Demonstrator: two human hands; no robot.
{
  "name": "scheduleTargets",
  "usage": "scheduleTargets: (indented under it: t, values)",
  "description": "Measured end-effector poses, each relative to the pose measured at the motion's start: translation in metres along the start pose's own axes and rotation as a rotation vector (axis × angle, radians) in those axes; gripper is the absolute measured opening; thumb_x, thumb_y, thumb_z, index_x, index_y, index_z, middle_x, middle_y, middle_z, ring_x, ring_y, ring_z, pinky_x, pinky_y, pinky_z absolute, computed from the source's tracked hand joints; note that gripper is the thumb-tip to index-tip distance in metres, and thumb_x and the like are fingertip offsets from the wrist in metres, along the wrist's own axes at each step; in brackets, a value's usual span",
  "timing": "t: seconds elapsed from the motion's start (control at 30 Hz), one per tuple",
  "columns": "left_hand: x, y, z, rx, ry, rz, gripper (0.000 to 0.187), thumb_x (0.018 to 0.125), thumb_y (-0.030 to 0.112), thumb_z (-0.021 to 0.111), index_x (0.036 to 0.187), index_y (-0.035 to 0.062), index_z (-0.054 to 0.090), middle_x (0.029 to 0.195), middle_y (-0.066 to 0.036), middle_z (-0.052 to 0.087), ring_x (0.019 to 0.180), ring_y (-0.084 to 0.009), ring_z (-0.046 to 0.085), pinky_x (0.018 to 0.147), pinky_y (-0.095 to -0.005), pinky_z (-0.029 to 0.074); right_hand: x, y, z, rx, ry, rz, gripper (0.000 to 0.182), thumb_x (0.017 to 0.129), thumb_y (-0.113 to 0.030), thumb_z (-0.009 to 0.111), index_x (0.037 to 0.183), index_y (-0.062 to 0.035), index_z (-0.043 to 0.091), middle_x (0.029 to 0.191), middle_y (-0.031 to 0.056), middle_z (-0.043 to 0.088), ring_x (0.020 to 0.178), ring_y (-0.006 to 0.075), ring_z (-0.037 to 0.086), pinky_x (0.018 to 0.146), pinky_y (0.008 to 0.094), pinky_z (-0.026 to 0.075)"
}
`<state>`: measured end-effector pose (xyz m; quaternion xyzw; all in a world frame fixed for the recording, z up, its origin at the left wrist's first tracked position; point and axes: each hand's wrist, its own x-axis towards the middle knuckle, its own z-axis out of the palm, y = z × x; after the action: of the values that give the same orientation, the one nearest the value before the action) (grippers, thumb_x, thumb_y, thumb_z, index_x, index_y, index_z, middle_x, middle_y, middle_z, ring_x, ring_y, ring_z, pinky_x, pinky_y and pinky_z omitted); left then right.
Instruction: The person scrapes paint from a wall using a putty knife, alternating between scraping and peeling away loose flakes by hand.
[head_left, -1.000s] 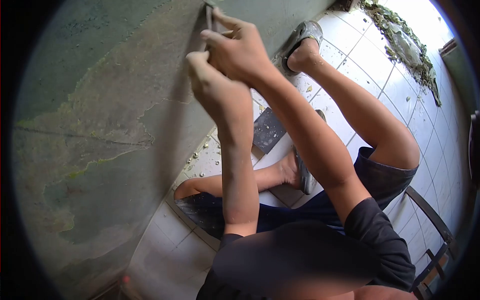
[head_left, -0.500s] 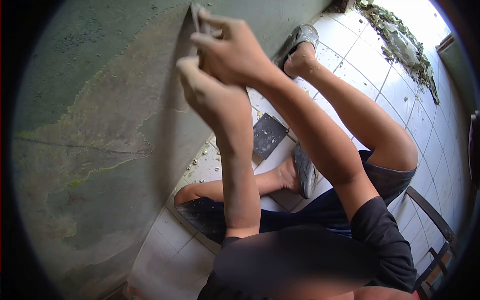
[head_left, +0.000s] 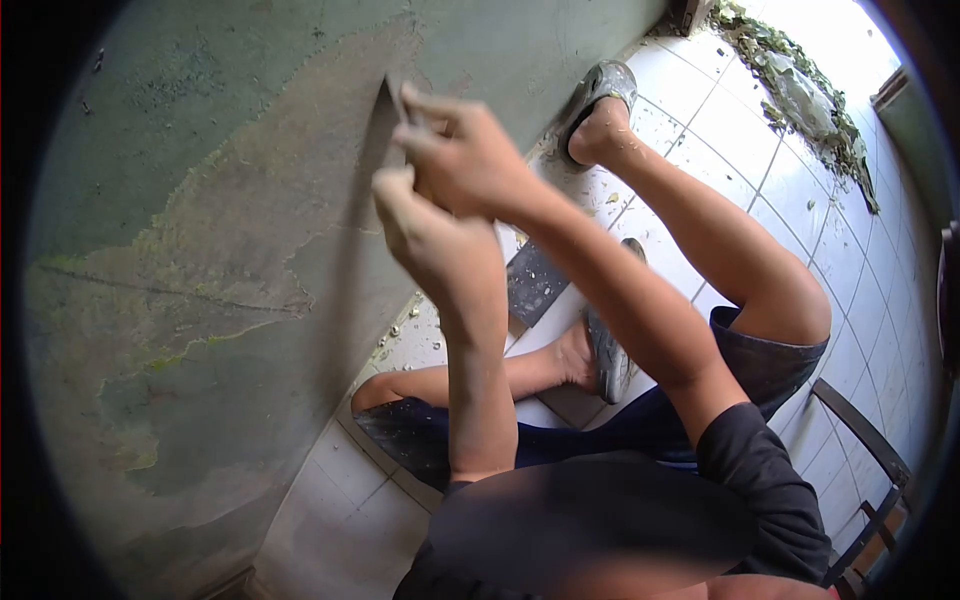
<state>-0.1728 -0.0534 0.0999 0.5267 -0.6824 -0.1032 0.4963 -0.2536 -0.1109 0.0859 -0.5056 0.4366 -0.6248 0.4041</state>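
A scraper (head_left: 393,94) with a thin blade meets the green painted wall (head_left: 230,390) at the upper middle of the view. My right hand (head_left: 465,150) is closed around it near the blade, slightly blurred. Just below, my left hand (head_left: 425,235) is closed at the lower end of the same tool. The handle is mostly hidden by the fingers. Around the blade the wall shows a bare, brownish patch (head_left: 250,200) with ragged paint edges and a dark crack line.
A dark square piece (head_left: 538,285) lies on the white tiled floor (head_left: 725,130) between my legs, speckled with chips. Paint flakes lie along the wall's base. A heap of debris (head_left: 800,95) with clear plastic is at upper right. A dark chair frame (head_left: 865,440) stands at right.
Both hands and the scraper have moved down in the view along the wall, away from the upper paint edge. The grip looks the same.
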Motion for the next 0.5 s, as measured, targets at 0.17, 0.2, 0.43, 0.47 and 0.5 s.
scheduleTargets:
  t: [0.17, 0.2, 0.43, 0.47, 0.5]
  values:
    - [-0.032, -0.036, -0.009, 0.064, 0.040, -0.096, 0.030, 0.085, 0.002, 0.074, 0.104, -0.0029, 0.052, 0.102, -0.023, 0.062, 0.097, -0.0408, 0.067, 0.081, -0.0478, 0.054, -0.031, 0.032, 0.029, 0.046, -0.019, 0.028, 0.063, 0.102, -0.013, 0.066, 0.157, 0.0059, 0.040, 0.088, 0.0031, 0.067, 0.076, 0.0056, 0.053, 0.064, 0.0275, 0.050]
    - [-0.030, -0.043, -0.003, -0.009, 0.043, -0.093, 0.028, 0.087, 0.002, 0.072, 0.105, -0.0022, 0.052, 0.104, -0.022, 0.062, 0.097, -0.0398, 0.067, 0.081, -0.0469, 0.054, -0.029, 0.035, 0.028, 0.048, -0.026, 0.036, 0.063, 0.102, -0.013, 0.066, 0.157, 0.0059, 0.040, 0.088, 0.0031, 0.067, 0.076, 0.0056, 0.053, 0.064, 0.0275, 0.050]
    - [-0.019, -0.037, 0.031, 0.033, -0.061, -0.017, 0.029, 0.089, 0.002, 0.068, 0.113, -0.0011, 0.052, 0.107, -0.026, 0.063, 0.099, -0.0455, 0.067, 0.083, -0.0509, 0.054, -0.010, 0.042, -0.004, 0.216, 0.077, 0.082, 0.063, 0.104, -0.013, 0.066, 0.159, 0.0024, 0.040, 0.083, -0.0038, 0.061, 0.070, 0.0030, 0.050, 0.060, 0.0228, 0.044]
    - [-0.029, -0.038, 0.027, 0.029, 0.015, -0.016, 0.029, 0.088, 0.003, 0.071, 0.110, -0.0015, 0.053, 0.104, -0.025, 0.065, 0.098, -0.0431, 0.068, 0.084, -0.0497, 0.053, -0.017, 0.045, 0.000, 0.115, 0.022, 0.053, 0.061, 0.104, -0.013, 0.066, 0.158, 0.0026, 0.041, 0.084, -0.0047, 0.060, 0.070, 0.0032, 0.049, 0.061, 0.0228, 0.044]
    - [-0.035, -0.038, 0.025, 0.012, 0.042, -0.051, 0.031, 0.087, 0.003, 0.073, 0.110, -0.0017, 0.053, 0.106, -0.025, 0.065, 0.100, -0.0439, 0.067, 0.085, -0.0502, 0.053, -0.023, 0.041, 0.002, 0.146, -0.032, 0.106, 0.056, 0.102, -0.012, 0.065, 0.151, 0.0090, 0.048, 0.094, 0.0081, 0.069, 0.083, 0.0075, 0.056, 0.072, 0.0273, 0.052]
